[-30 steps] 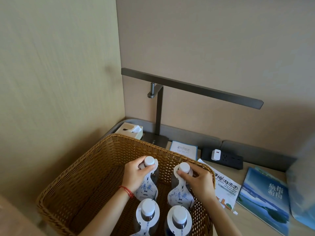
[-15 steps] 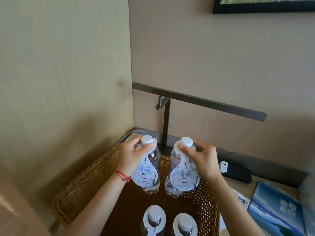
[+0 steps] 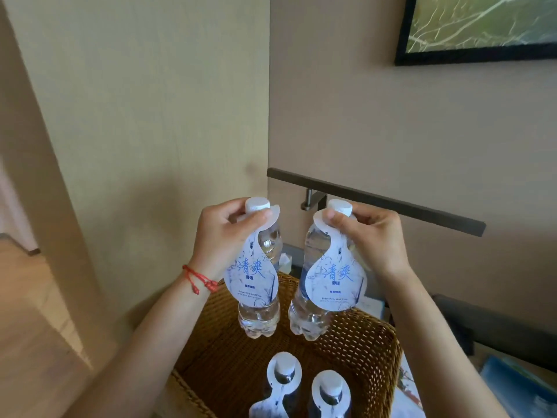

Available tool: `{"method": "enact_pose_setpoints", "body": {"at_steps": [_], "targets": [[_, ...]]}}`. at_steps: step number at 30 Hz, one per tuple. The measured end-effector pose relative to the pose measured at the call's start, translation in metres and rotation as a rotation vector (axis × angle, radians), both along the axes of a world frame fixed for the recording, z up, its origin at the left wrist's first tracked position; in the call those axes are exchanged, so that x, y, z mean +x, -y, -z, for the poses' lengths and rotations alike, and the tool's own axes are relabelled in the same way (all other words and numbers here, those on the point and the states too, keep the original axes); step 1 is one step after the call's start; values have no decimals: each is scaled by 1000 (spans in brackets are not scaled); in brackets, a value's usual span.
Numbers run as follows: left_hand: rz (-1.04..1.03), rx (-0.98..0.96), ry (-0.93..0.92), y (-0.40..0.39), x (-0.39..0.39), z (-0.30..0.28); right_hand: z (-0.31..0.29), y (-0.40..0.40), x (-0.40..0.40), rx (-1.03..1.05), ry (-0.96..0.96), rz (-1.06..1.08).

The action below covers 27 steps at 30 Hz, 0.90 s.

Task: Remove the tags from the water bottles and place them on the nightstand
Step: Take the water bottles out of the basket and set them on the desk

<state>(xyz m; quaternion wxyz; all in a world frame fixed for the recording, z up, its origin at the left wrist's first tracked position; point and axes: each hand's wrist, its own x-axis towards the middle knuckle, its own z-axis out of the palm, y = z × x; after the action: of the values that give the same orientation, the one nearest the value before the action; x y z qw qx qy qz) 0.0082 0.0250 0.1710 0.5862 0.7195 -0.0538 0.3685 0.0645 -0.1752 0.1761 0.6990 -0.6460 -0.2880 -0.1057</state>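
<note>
The left hand (image 3: 224, 233), a red cord at its wrist, gripped the neck of the left bottle (image 3: 261, 309) above the wicker basket (image 3: 370, 351), while the right hand (image 3: 378, 236) pinched the right bottle (image 3: 307, 315) just below its cap. Each bottle's white tag (image 3: 251, 279) (image 3: 333, 282) hung from the neck, printed with blue "清爽" and small, blurred English lines. Two more tagged bottles (image 3: 284, 377) (image 3: 331, 390) stood in the basket.

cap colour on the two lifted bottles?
White, on both the left bottle's cap and the right bottle's cap; head view shows it.
</note>
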Motion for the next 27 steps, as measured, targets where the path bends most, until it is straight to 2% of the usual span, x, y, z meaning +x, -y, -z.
{"method": "enact_pose_setpoints", "body": {"at_steps": [8,15,22,27], "targets": [[-135,-37,-33,54,-81,-1,-9,40,-52,-37,21,-112],[-101,-81,-47,101,-142,14,3,85,-104,-69,22,-200],[-7,-46,-71,131,-176,42,22,120,-156,-81,9,-145],[1,-9,-78,151,-190,62,40,146,-180,-120,-45,16]]}}
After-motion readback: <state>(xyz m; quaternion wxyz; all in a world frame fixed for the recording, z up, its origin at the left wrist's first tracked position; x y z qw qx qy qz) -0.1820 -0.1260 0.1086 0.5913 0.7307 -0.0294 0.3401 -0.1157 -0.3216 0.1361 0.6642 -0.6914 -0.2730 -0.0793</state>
